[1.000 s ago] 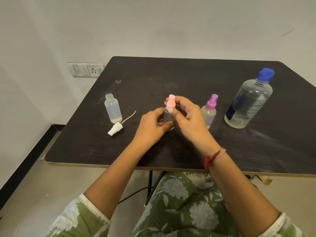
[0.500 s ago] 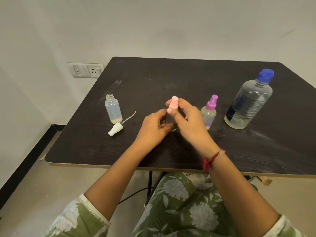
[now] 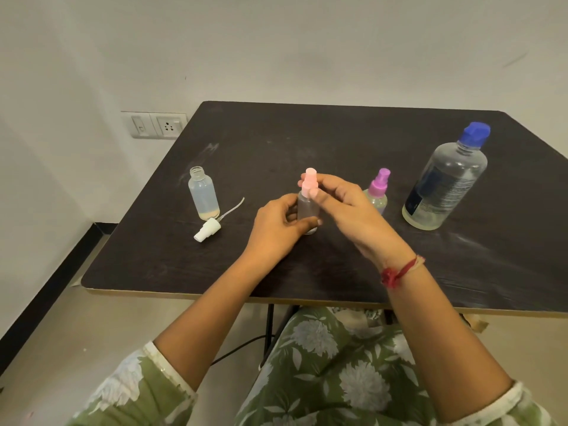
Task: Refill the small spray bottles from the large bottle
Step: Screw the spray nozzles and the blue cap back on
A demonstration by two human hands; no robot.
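A small clear spray bottle point(image 3: 307, 210) stands on the dark table point(image 3: 307, 139) at the middle. My left hand point(image 3: 276, 229) grips its body. My right hand point(image 3: 344, 207) pinches its pink spray cap point(image 3: 308, 183). To the right stands a second small bottle with a purple spray cap point(image 3: 378, 186), partly hidden behind my right hand. The large clear bottle point(image 3: 445, 186) with a blue cap stands upright at the far right, with a little liquid at its bottom. At the left an uncapped small bottle point(image 3: 203, 195) stands upright, and its white spray head point(image 3: 209, 229) with tube lies beside it.
A wall socket and switch plate point(image 3: 153, 125) sits on the wall left of the table. The table's near edge point(image 3: 246, 295) runs just above my lap. A cable and a table leg point(image 3: 269, 330) show under the table.
My right hand's fingers have shifted slightly around the pink cap, and the bottle's body shows more between my hands. Everything else on the table stays in place.
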